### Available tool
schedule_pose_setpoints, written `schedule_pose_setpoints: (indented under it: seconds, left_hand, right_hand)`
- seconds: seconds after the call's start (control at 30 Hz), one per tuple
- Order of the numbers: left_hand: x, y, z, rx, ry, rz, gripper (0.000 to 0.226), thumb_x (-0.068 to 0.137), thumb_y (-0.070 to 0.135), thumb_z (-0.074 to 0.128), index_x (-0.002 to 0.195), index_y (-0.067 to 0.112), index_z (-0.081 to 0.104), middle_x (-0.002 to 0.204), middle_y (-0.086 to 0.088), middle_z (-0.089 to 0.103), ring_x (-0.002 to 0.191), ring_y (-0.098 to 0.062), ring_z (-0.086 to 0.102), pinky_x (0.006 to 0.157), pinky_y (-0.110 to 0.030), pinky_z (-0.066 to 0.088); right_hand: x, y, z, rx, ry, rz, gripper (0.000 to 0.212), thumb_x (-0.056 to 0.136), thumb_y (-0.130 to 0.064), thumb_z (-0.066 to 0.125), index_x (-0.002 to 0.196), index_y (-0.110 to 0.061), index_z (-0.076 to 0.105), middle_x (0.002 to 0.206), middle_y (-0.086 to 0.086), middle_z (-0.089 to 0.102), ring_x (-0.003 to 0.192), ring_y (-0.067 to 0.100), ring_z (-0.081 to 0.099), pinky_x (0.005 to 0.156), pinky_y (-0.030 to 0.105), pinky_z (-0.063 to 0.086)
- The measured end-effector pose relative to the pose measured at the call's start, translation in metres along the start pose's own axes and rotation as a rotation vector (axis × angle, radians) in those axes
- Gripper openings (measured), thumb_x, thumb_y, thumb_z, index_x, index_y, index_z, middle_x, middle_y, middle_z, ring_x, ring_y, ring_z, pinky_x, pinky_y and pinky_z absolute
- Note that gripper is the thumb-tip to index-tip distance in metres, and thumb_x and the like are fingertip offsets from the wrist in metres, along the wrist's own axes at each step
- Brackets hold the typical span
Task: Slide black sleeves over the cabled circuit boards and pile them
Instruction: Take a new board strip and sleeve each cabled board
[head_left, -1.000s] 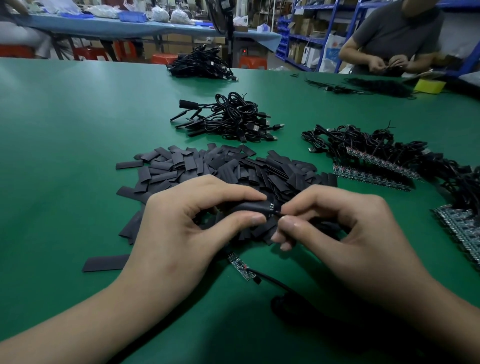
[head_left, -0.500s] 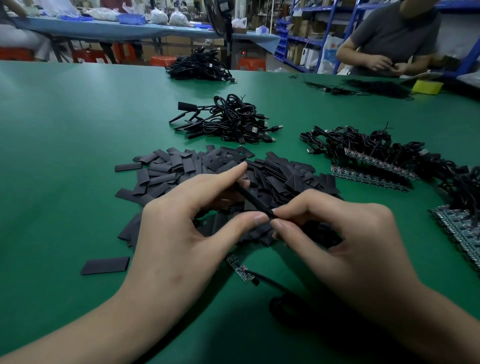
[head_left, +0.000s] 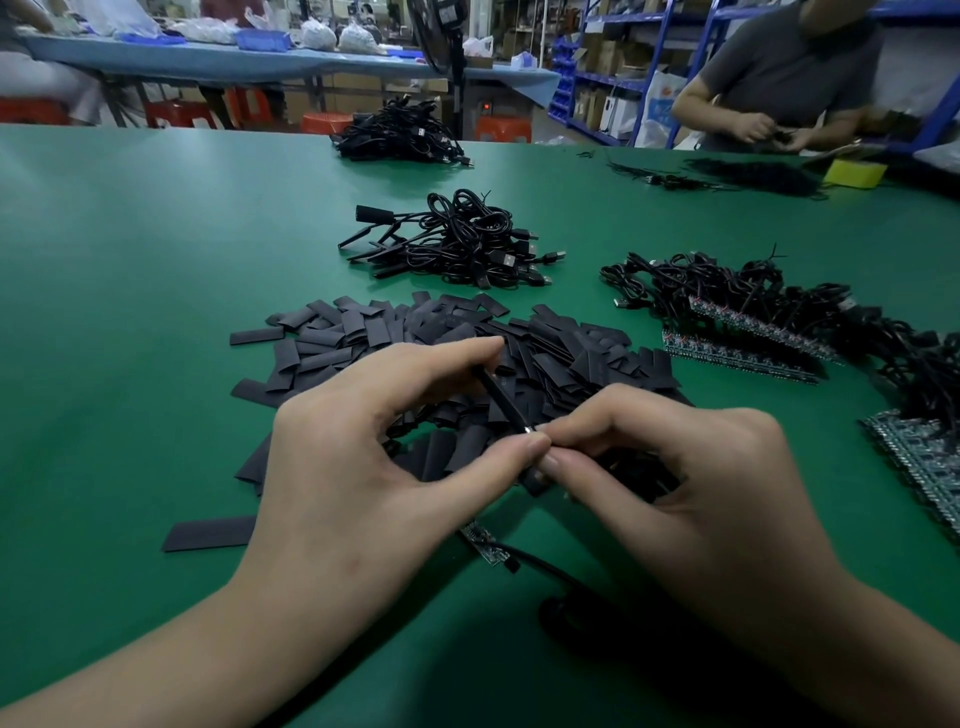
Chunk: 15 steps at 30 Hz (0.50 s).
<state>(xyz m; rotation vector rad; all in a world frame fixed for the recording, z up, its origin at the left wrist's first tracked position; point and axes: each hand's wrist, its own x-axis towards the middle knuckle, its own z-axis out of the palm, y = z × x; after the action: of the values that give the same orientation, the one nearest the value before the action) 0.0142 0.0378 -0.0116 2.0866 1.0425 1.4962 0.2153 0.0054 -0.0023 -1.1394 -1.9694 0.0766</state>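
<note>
My left hand (head_left: 358, 467) pinches a black sleeve (head_left: 501, 402) between forefinger and thumb, edge-on above the heap of loose black sleeves (head_left: 452, 353). My right hand (head_left: 691, 483) pinches the sleeve's near end, where a bit of metal shows; what it holds below is hidden by its fingers. One bare circuit board (head_left: 485, 545) with a black cable lies on the table under my hands. Sleeved cables lie piled (head_left: 457, 244) beyond the heap. Bare cabled boards (head_left: 748, 327) lie in rows to the right.
The green table (head_left: 130, 260) carries another cable pile (head_left: 400, 137) at the far edge and more boards (head_left: 924, 457) at the right edge. A stray sleeve (head_left: 210, 535) lies near left. A person across the table works by a yellow block (head_left: 854, 174).
The sleeve has turned from lying flat between my fingers to standing edge-on, tilted up to the left. My left forefinger has lifted and stretched out; both hands stay in place.
</note>
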Motion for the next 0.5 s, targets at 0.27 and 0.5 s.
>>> schedule_pose_setpoints:
  seconds: [0.27,0.5]
  left_hand:
    - [0.0015,-0.003,-0.0013,-0.007,-0.038,-0.031,0.054,0.077,0.045,0.08,0.126,0.026,0.069,0.109,0.017,0.073,0.104,-0.004,0.07,0.094,-0.023,0.054]
    - [0.0007,-0.0071,0.0024,-0.054,-0.069,-0.067,0.049,0.081,0.035,0.078,0.129,0.026,0.068,0.113,0.017,0.073,0.106,-0.003,0.07,0.096,-0.024,0.054]
  right_hand:
    - [-0.0004,0.0023,0.0007,0.109,-0.035,0.062,0.002,0.09,-0.022,0.072,0.089,-0.022,0.074,0.07,-0.017,0.072,0.068,-0.001,0.071,0.061,0.027,0.056]
    - [0.0001,0.0014,0.0007,0.113,-0.025,0.067,0.002,0.089,-0.022,0.072,0.087,-0.021,0.072,0.068,-0.018,0.07,0.065,-0.003,0.07,0.061,0.025,0.055]
